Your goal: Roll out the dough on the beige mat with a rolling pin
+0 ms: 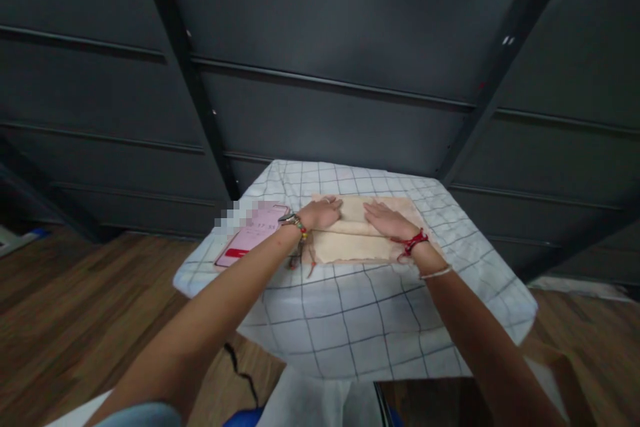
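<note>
A cream-coloured piece, apparently cloth [350, 248], lies flat with a folded edge running across its middle and a ragged near edge. A slightly pinker layer shows around its border. Fingers stretched out, my left hand [321, 213] presses on its left part. On the right part, my right hand [390, 219] lies flat with the fingers spread. Neither hand grasps anything. A gap separates the two hands, where the cream surface shows. A watch and beaded bracelet circle my left wrist, and red and white bracelets circle my right.
A white tablecloth [370, 320] with dark grid lines covers the small table. Left of my left hand lies a pink-screened phone or tablet [253, 233], partly pixelated. Dark metal panels [325, 120] rise behind the table. Wooden floor [90, 307] surrounds it, with a black cable [240, 370] below.
</note>
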`<state>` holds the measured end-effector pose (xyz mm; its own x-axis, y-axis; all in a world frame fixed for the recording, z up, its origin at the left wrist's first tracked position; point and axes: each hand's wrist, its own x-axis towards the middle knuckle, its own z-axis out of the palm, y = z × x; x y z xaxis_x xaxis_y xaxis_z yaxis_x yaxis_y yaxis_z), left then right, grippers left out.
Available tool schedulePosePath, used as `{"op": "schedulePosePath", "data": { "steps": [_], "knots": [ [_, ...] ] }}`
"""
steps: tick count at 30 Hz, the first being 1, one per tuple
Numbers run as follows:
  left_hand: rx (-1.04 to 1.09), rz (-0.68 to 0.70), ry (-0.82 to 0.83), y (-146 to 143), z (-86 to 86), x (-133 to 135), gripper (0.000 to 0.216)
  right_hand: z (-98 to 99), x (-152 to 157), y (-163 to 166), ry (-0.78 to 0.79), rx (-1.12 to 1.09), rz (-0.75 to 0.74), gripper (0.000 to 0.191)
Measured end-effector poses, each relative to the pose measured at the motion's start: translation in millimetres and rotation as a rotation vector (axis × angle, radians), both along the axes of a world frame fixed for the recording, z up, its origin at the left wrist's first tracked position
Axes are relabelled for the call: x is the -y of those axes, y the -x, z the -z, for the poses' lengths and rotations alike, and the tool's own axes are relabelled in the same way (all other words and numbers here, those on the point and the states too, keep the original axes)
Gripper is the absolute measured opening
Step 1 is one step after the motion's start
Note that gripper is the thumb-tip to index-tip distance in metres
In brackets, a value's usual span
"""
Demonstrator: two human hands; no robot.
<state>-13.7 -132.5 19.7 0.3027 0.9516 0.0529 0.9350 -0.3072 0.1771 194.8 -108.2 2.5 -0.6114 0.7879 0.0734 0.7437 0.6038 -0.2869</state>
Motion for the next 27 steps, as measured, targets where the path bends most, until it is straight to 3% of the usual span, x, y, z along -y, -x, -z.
{"op": "schedulePosePath", "data": {
  "steps": [2,5,10,15,19,23,27],
  "knots": [
    [-0.036,-0.009,0.079,0.8,0.3,9.4,0.051,2.9,11.1,-3.9,0.015,0.026,0.048,0.047],
    [-0.029,0.021,0.062,2.2,0.6,20.4,0.054,4.3,25.7,-8.8,0.023,0.031,0.006,0.048],
    [-0.048,-0.027,0.167,2.3,1.8,15.7,0.059,-0.7,23.1,-7.7,0.061,0.091,0.043,0.051],
    [-0.043,0.047,0.089,4.0,1.5,30.7,0.058,-2.6,36.2,-11.4,-0.013,0.071,-0.137,0.051],
    [-0.106,-0.021,0.135,1.5,-3.1,34.2,0.058,-6.7,41.7,-7.2,0.010,0.154,0.008,0.051],
    [-0.117,0.021,0.025,-0.6,-1.7,43.1,0.056,-6.5,49.9,-7.8,-0.108,0.104,-0.085,0.048],
    [-0.126,-0.054,-0.063,-3.7,2.9,48.5,0.056,-1.7,56.6,-8.7,-0.268,0.160,-0.094,0.043]
  ]
}}
